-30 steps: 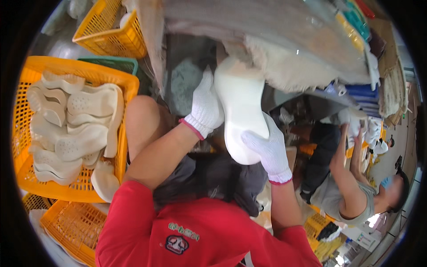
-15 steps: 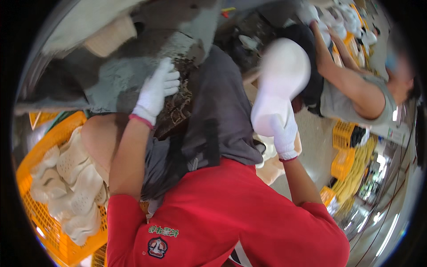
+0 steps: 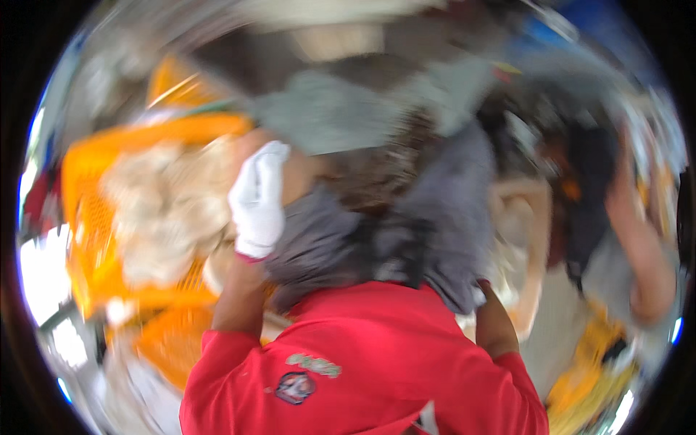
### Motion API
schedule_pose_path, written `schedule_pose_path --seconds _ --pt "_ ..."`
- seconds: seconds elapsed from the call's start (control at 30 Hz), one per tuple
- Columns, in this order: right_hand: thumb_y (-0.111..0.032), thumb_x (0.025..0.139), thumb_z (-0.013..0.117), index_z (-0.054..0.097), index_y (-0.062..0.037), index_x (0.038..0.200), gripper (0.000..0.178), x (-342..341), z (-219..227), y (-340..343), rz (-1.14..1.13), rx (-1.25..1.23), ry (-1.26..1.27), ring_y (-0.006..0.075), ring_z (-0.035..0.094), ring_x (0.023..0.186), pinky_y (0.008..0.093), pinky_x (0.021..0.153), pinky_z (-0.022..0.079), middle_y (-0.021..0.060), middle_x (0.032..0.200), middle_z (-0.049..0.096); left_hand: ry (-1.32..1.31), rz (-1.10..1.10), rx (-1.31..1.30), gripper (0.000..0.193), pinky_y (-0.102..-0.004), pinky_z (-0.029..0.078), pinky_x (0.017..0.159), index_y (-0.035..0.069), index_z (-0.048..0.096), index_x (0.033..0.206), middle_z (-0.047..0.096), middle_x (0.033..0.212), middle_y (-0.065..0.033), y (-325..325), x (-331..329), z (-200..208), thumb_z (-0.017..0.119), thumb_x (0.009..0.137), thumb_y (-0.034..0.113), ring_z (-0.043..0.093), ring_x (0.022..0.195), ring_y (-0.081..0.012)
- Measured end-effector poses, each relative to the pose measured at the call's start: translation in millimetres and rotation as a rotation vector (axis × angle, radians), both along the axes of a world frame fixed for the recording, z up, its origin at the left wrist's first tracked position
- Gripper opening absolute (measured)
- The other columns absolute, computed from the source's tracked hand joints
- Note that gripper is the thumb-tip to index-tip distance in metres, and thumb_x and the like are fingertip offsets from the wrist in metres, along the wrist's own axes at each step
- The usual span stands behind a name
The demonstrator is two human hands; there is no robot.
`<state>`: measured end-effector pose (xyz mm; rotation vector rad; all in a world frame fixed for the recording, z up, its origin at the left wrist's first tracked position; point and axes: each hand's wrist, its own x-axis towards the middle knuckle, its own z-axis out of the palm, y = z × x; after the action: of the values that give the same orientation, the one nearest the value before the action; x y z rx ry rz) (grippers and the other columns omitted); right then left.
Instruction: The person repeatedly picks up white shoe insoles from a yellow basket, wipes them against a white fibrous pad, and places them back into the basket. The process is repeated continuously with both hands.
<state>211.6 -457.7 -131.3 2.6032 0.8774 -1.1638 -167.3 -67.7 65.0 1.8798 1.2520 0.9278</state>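
My left hand [image 3: 259, 201], in a white knitted glove with a red cuff, is raised beside my left knee, near the right edge of an orange basket [image 3: 76, 217]. Motion smears its fingers, and I see nothing clearly held in it. Cream-coloured clogs [image 3: 163, 210] are heaped in that basket. My right hand [image 3: 480, 296] is down beside my right thigh, with only a sliver of glove showing; its fingers are hidden. Close to it stands a pale, tan-rimmed container [image 3: 538, 250] with whitish, blurred things inside.
A blurred grey work surface [image 3: 326, 109] lies ahead, with dark scraps [image 3: 377, 174] between my knees. More orange baskets [image 3: 177, 341] stand at lower left. At the right, another person [image 3: 638, 275] is close by, with yellow material [image 3: 594, 384] below.
The view has swung left. My left hand has moved back toward the clog basket. My right hand has dropped beside my thigh, and the white clog it held up is no longer visible there.
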Motion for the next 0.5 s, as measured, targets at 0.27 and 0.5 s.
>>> schedule_pose_path --seconds 0.27,0.5 --pt "-0.028 0.09 0.083 0.049 -0.0056 0.161 0.082 85 9 42 0.277 -0.024 -0.1 0.0384 0.062 0.137 0.0461 0.118 0.049 0.0222 0.151 0.062 1.173 0.463 -0.212 0.075 -0.0476 0.056 0.11 0.0 0.06 0.152 0.075 0.133 -0.0249 -66 -198 51 0.086 0.095 0.039 0.071 0.129 -0.0367" --pt "-0.019 0.098 0.076 0.06 -0.0006 0.152 0.059 89 67 21 0.314 -0.179 -0.17 0.034 0.069 0.127 0.043 0.114 0.051 0.0194 0.138 0.072 0.398 0.582 -0.426 0.061 -0.0446 0.055 0.112 -0.002 0.063 0.147 0.073 0.131 -0.0182 -67 -216 34 0.076 0.091 0.02 0.071 0.123 -0.0335"
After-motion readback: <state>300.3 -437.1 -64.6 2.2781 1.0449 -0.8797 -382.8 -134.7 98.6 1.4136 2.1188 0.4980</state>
